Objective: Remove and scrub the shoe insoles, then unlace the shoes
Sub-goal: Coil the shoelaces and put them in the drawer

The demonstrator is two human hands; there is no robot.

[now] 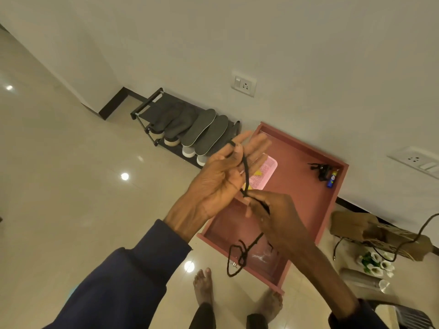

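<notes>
Centre of frame: left hand (218, 179) fingers straight, black shoelace (246, 170) looped over fingertip; right hand (278, 217) pinches shoelace, rest dangling over pink tray (306, 191).

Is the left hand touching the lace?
Touching. The head view shows the lace hooked over a fingertip of the left hand, then running down to the right hand, which pinches it.
</notes>
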